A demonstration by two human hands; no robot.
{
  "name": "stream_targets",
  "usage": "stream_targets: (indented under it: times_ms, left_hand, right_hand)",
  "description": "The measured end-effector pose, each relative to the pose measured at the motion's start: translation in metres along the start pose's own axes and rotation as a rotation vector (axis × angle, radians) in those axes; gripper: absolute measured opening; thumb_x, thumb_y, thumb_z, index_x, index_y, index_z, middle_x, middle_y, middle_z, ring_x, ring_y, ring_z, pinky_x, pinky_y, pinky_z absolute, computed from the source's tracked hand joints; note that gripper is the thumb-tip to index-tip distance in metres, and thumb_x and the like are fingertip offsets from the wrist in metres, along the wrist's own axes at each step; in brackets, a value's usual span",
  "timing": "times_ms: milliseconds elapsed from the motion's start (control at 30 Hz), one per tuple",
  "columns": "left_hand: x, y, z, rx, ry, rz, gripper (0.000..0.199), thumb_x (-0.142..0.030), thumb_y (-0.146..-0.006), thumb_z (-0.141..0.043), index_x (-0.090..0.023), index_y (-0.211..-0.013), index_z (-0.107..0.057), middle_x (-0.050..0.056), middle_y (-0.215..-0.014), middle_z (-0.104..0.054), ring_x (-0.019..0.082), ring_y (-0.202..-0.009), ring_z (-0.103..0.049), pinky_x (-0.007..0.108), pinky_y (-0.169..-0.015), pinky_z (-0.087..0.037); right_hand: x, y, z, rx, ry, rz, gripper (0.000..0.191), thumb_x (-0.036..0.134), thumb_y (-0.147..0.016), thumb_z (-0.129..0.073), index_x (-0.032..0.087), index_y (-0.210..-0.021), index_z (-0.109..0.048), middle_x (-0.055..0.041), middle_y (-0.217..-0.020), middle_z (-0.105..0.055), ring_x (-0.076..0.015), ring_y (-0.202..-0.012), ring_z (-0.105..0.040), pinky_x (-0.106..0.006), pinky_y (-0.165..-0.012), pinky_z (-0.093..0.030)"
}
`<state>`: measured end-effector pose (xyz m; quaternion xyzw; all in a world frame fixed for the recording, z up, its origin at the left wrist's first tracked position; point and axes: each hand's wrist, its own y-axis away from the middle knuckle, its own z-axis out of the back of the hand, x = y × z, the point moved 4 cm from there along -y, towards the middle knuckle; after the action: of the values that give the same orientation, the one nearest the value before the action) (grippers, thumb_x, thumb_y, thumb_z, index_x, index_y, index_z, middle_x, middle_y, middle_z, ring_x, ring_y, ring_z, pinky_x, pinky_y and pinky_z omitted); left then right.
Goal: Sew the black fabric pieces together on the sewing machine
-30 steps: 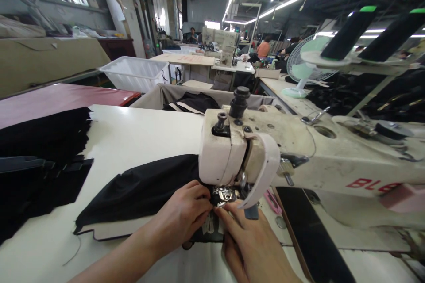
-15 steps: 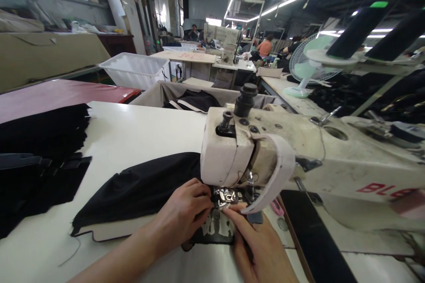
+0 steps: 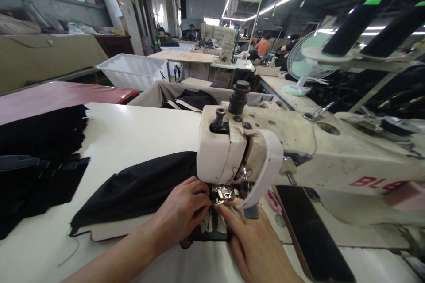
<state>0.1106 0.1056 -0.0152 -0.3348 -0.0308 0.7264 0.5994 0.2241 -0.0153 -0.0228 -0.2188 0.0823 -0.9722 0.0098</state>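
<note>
The black fabric piece (image 3: 139, 185) lies on the tabletop (image 3: 142, 128), beyond and left of the left hand (image 3: 184, 203), extending under the sewing machine head (image 3: 219, 150). Left-hand fingers are bunched; right hand (image 3: 254, 234) reaches, forefinger extended, to the presser foot (image 3: 226, 194). Whether either grips fabric cannot be determined.
</note>
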Motion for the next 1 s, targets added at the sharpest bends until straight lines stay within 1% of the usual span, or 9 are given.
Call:
stream_targets:
  times_ms: [100, 200, 300, 467, 567, 667, 767, 900, 1000]
  left_hand:
    - [0.0, -0.001, 0.002, -0.02, 0.012, 0.014, 0.018, -0.007, -0.081, -0.054, -0.016, -0.07, -0.065, 0.004, -0.079, -0.065, 0.017, -0.074, -0.056, 0.027, -0.068, -0.043]
    - [-0.001, -0.002, 0.002, -0.034, 0.02, 0.026, 0.018, -0.008, -0.081, -0.054, -0.016, -0.068, -0.065, 0.004, -0.077, -0.065, 0.017, -0.072, -0.057, 0.026, -0.065, -0.043]
    - [-0.001, -0.002, 0.002, -0.06, 0.019, 0.033, 0.02, -0.009, -0.081, -0.053, -0.016, -0.067, -0.065, 0.004, -0.074, -0.065, 0.016, -0.069, -0.056, 0.026, -0.063, -0.043]
    - [0.004, -0.004, 0.002, -0.119, 0.031, 0.039, 0.021, -0.01, -0.081, -0.053, -0.016, -0.063, -0.062, 0.002, -0.064, -0.061, 0.014, -0.06, -0.053, 0.026, -0.06, -0.043]
    - [0.011, -0.008, 0.002, -0.148, 0.034, 0.046, 0.02, -0.01, -0.08, -0.055, -0.016, -0.061, -0.059, 0.001, -0.064, -0.061, 0.013, -0.062, -0.054, 0.023, -0.058, -0.043]
    - [0.016, -0.011, 0.002, -0.171, 0.033, 0.065, 0.02, -0.01, -0.079, -0.055, -0.016, -0.061, -0.057, 0.0, -0.065, -0.06, 0.013, -0.064, -0.055, 0.022, -0.058, -0.043]
    - [0.017, -0.011, 0.001, -0.181, 0.032, 0.074, 0.023, -0.011, -0.082, -0.053, -0.017, -0.06, -0.058, 0.001, -0.066, -0.061, 0.013, -0.066, -0.056, 0.022, -0.059, -0.044]
    - [0.019, -0.012, 0.001, -0.179, 0.041, 0.084, 0.022, -0.011, -0.081, -0.055, -0.016, -0.061, -0.061, 0.002, -0.069, -0.064, 0.014, -0.069, -0.058, 0.022, -0.061, -0.046]
    - [0.021, -0.013, 0.001, -0.149, 0.048, 0.093, 0.018, -0.011, -0.079, -0.058, -0.016, -0.063, -0.064, 0.003, -0.071, -0.067, 0.016, -0.073, -0.061, 0.024, -0.065, -0.049]
  right_hand:
    - [0.0, 0.0, -0.001, -0.005, 0.037, 0.02, 0.059, 0.003, -0.075, -0.045, 0.02, -0.131, -0.05, -0.0129, -0.116, -0.057, -0.0325, -0.109, -0.048, -0.052, -0.093, -0.046]
    - [-0.002, 0.002, -0.007, -0.055, 0.07, 0.031, 0.059, 0.003, -0.074, -0.044, 0.018, -0.131, -0.049, -0.0139, -0.116, -0.056, -0.0338, -0.112, -0.045, -0.055, -0.095, -0.043]
    - [-0.004, 0.005, -0.013, -0.103, 0.086, 0.017, 0.061, 0.003, -0.073, -0.043, 0.02, -0.131, -0.05, -0.0131, -0.116, -0.056, -0.0341, -0.113, -0.045, -0.056, -0.095, -0.042]
    - [-0.006, 0.004, -0.014, -0.098, 0.112, 0.019, 0.062, 0.002, -0.074, -0.044, 0.021, -0.133, -0.047, -0.0132, -0.113, -0.057, -0.035, -0.113, -0.045, -0.058, -0.095, -0.043]
    - [-0.006, 0.002, -0.011, -0.077, 0.101, 0.04, 0.063, 0.002, -0.074, -0.045, 0.02, -0.135, -0.045, -0.0135, -0.114, -0.055, -0.0336, -0.113, -0.047, -0.056, -0.094, -0.045]
    - [-0.004, 0.001, -0.007, -0.1, 0.082, 0.04, 0.063, 0.001, -0.074, -0.044, 0.019, -0.134, -0.046, -0.0139, -0.114, -0.055, -0.0326, -0.111, -0.048, -0.054, -0.093, -0.046]
    - [-0.001, 0.001, -0.004, -0.124, 0.063, 0.025, 0.06, 0.002, -0.074, -0.044, 0.019, -0.132, -0.048, -0.014, -0.114, -0.055, -0.0325, -0.109, -0.049, -0.053, -0.092, -0.047]
    - [0.0, 0.001, -0.005, -0.117, 0.04, 0.012, 0.059, 0.001, -0.074, -0.043, 0.019, -0.13, -0.05, -0.0135, -0.114, -0.055, -0.0323, -0.11, -0.048, -0.054, -0.093, -0.045]
    - [-0.004, 0.003, -0.007, -0.095, 0.054, 0.024, 0.059, 0.001, -0.074, -0.044, 0.017, -0.131, -0.049, -0.0148, -0.114, -0.054, -0.0327, -0.109, -0.049, -0.055, -0.092, -0.046]
